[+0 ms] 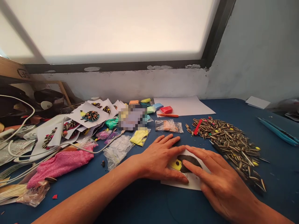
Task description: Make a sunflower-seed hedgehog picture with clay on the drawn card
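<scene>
On a white paper card (193, 183) in front of me is a small clay animal picture, with a yellow clay face (176, 165) and a flattened black clay body (192, 161). My left hand (161, 157) lies flat over the card's left side, fingers stretched out and thumb along the lower part. From the right, my right hand (216, 175) reaches over the card with fingers extended; one fingertip touches the black clay near the face. Neither hand grips anything. Parts of the card are hidden beneath both hands.
A heap of striped sunflower seeds (231, 140) spreads at right, with a blue pen-like tool (277, 130) beyond. Finished seed-animal cards (90, 113) pile at left near a pink cloth (60, 166) and white cable. Clay packs, including red clay (166, 109), lie along the back.
</scene>
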Demonstrator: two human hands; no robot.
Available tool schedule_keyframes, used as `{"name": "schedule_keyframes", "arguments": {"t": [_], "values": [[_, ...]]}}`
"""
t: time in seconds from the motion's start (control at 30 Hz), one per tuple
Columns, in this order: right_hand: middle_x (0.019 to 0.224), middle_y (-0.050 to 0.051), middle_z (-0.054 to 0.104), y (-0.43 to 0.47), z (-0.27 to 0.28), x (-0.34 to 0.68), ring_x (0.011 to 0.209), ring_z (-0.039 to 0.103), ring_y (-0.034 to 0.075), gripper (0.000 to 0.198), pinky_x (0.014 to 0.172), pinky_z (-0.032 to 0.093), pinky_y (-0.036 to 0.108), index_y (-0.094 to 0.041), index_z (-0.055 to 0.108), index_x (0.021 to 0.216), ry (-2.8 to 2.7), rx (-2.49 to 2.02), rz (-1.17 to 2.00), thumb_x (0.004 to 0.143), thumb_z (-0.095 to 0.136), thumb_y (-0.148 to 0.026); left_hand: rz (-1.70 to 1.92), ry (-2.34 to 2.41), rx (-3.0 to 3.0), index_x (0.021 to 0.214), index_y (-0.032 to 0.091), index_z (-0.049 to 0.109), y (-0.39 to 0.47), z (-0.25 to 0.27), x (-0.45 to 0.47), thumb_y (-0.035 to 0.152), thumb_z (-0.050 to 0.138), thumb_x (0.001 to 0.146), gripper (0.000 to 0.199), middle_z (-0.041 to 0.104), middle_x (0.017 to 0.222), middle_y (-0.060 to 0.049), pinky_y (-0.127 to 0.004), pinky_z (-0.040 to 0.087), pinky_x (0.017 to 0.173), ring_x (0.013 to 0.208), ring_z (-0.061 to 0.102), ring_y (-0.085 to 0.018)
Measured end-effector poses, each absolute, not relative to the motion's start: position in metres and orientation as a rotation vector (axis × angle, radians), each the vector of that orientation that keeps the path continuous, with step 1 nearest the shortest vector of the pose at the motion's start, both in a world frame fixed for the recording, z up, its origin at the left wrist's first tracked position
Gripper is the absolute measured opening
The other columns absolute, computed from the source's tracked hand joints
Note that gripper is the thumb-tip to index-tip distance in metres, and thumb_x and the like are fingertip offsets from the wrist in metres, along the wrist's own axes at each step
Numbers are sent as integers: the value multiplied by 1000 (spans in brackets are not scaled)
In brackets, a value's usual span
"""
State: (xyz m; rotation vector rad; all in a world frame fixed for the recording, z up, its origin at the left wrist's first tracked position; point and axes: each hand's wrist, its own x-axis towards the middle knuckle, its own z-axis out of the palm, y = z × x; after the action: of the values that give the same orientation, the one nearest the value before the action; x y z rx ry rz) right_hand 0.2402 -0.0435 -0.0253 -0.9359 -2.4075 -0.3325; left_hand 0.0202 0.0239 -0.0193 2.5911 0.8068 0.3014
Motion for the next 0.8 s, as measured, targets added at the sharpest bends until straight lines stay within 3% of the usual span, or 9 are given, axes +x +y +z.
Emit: {"name": "schedule_keyframes", "arguments": {"t": [0.2, 0.4, 0.57, 0.8], "values": [[127, 14, 64, -44, -23, 240, 119, 57, 27, 35, 95, 50, 44, -20, 72, 108, -2423, -886, -352, 85, 50, -4, 279, 828, 2582, 145, 24, 43, 24, -18, 21, 67, 66, 78, 83, 23, 159, -14, -54, 15, 119, 148, 16, -34], [134, 13, 60, -42, -23, 240, 121, 56, 26, 45, 93, 51, 42, -19, 69, 113, -2362, -1006, -384, 78, 47, -3, 288, 835, 2582, 151, 21, 31, 25, -20, 22, 70, 62, 78, 94, 26, 158, -13, -53, 15, 119, 148, 17, -34], [137, 13, 56, -42, -29, 240, 125, 52, 28, 47, 95, 49, 47, -21, 70, 112, -2411, -1055, -355, 75, 47, -5, 293, 857, 2590, 150, 13, 32, 24, -23, 22, 75, 55, 79, 97, 17, 159, -19, -50, 12, 120, 149, 14, -32], [142, 12, 51, -42, -30, 244, 127, 49, 26, 45, 96, 48, 46, -23, 64, 122, -2389, -1091, -285, 83, 46, -9, 295, 845, 2558, 152, 15, 29, 25, -24, 23, 76, 55, 78, 100, 19, 159, -16, -50, 10, 121, 149, 14, -32]]}}
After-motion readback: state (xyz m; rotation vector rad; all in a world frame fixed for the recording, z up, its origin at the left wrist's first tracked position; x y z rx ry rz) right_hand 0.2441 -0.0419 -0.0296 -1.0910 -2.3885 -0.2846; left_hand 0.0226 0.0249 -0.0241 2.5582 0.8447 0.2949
